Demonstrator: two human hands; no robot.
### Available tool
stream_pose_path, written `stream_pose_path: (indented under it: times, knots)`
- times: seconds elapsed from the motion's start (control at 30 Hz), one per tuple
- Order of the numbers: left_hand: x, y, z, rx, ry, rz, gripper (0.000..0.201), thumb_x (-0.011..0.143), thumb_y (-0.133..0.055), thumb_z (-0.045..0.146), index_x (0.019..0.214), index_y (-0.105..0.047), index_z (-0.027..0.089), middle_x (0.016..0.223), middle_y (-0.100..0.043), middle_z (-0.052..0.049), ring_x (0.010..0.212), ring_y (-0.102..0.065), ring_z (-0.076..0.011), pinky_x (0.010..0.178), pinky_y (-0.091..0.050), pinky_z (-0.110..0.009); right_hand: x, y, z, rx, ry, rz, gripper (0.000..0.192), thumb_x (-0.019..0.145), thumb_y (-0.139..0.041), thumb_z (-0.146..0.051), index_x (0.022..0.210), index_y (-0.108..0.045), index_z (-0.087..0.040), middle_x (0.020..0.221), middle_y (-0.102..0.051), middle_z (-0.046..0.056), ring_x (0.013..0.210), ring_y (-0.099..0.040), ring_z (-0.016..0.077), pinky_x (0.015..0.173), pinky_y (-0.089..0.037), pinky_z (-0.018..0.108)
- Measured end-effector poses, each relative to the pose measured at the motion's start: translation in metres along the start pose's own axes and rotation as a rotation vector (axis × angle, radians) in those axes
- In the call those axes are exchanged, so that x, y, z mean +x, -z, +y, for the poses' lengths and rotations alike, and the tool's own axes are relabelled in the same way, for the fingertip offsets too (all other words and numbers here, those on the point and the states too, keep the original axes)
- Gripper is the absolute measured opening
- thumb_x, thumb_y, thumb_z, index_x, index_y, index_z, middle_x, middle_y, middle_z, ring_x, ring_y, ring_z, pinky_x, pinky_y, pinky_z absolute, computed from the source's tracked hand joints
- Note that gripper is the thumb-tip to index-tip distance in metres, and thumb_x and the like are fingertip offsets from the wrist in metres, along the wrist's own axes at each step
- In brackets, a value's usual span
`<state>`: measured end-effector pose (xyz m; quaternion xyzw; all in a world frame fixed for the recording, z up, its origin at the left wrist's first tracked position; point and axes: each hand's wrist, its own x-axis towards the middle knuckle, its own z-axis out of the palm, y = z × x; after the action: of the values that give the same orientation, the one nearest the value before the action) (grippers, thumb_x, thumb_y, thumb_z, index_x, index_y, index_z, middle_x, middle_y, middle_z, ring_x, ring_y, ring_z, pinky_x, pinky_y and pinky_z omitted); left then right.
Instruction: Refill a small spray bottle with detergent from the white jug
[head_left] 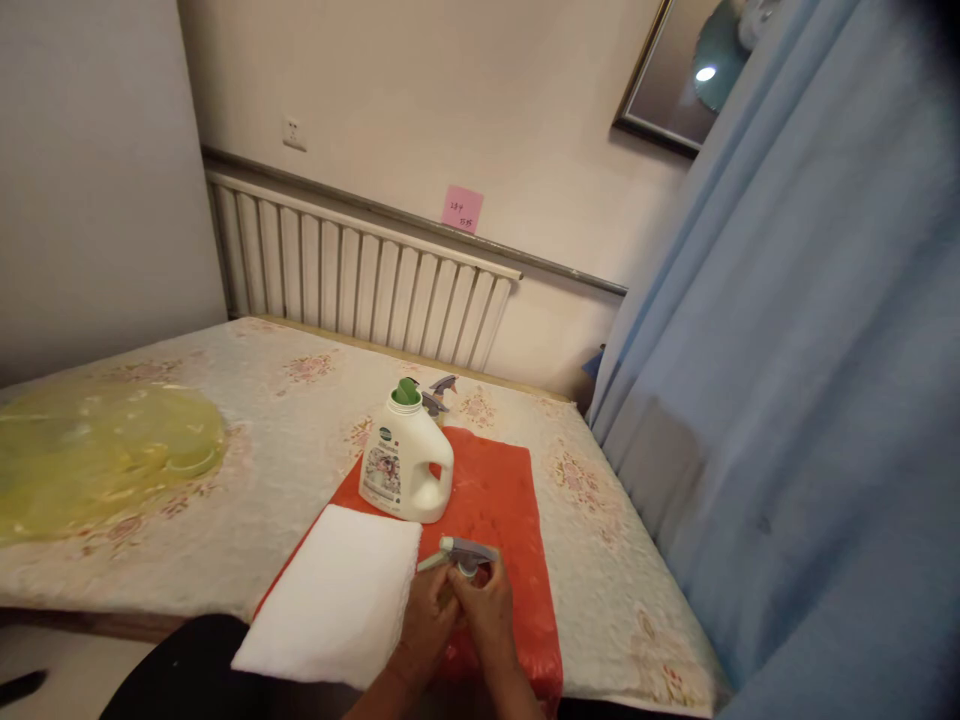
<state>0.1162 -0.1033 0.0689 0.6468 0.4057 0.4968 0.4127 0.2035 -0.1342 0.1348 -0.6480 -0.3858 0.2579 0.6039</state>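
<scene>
Both hands are closed on a small spray bottle over the red sheet point(495, 490). Its grey and pale green trigger head point(471, 551) sticks up above my fingers. My left hand point(429, 618) wraps the bottle from the left, and my right hand point(486, 605) grips near its neck. The bottle's body is mostly hidden by the hands. Just beyond stands a cream detergent jug point(405, 460) with its neck open and a green spout showing. A folded white cloth point(330, 590) lies left of my hands, partly on the red sheet.
More grey spray heads point(439, 398) show behind the jug. A yellow translucent plastic bag point(112, 450) lies at the left on the flowered bed cover point(277, 450). A radiator point(352, 270) lines the wall, and a blue curtain point(810, 400) hangs at the right.
</scene>
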Motion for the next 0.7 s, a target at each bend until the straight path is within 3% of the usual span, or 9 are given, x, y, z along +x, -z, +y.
stream_pose_path:
  times: [0.1, 0.27, 0.33, 0.47, 0.7]
  knots:
    - [-0.001, 0.002, 0.002, 0.028, -0.019, 0.009, 0.025, 0.081, -0.056, 0.034, 0.095, -0.071, 0.021, 0.097, -0.075, -0.008, 0.093, -0.069, -0.0251, 0.085, -0.056, -0.041, 0.004, 0.006, 0.004, 0.003, 0.008, -0.061, 0.031, 0.058, -0.075, -0.02, 0.089, -0.07, -0.018, 0.088, -0.075, 0.005, 0.086, -0.068, 0.0235, 0.079, -0.053, 0.031]
    - [0.0, 0.003, 0.009, 0.051, -0.058, -0.017, 0.025, 0.086, -0.054, 0.036, 0.1, -0.071, 0.023, 0.103, -0.074, -0.008, 0.096, -0.069, -0.0237, 0.087, -0.056, -0.039, 0.014, 0.028, 0.007, 0.059, -0.021, -0.405, 0.024, 0.072, -0.07, -0.03, 0.09, -0.075, -0.016, 0.091, -0.076, 0.008, 0.09, -0.068, 0.0265, 0.081, -0.052, 0.036]
    - [0.0, 0.003, 0.009, 0.062, -0.065, -0.013, 0.025, 0.085, -0.056, 0.035, 0.1, -0.071, 0.023, 0.102, -0.074, -0.008, 0.096, -0.068, -0.0245, 0.088, -0.056, -0.041, 0.017, 0.033, 0.008, 0.103, -0.053, -0.47, 0.023, 0.073, -0.071, -0.032, 0.089, -0.075, -0.016, 0.089, -0.076, 0.008, 0.088, -0.069, 0.0265, 0.081, -0.052, 0.036]
    - [0.002, 0.003, 0.004, 0.078, -0.076, -0.004, 0.027, 0.081, -0.059, 0.035, 0.101, -0.071, 0.021, 0.103, -0.074, -0.01, 0.097, -0.068, -0.0276, 0.089, -0.055, -0.047, 0.019, 0.031, 0.011, 0.24, -0.043, -0.447, 0.033, 0.068, -0.075, -0.025, 0.1, -0.073, -0.019, 0.099, -0.075, 0.005, 0.095, -0.066, 0.0243, 0.088, -0.049, 0.035]
    - [0.002, 0.002, 0.005, 0.067, -0.095, 0.012, 0.039, 0.079, -0.057, 0.031, 0.116, -0.065, 0.022, 0.119, -0.07, -0.011, 0.11, -0.065, -0.0277, 0.098, -0.051, -0.048, 0.009, 0.017, 0.006, 0.168, -0.012, -0.252, 0.019, 0.06, -0.072, -0.019, 0.077, -0.063, -0.018, 0.069, -0.062, -0.004, 0.066, -0.056, 0.0152, 0.063, -0.046, 0.025]
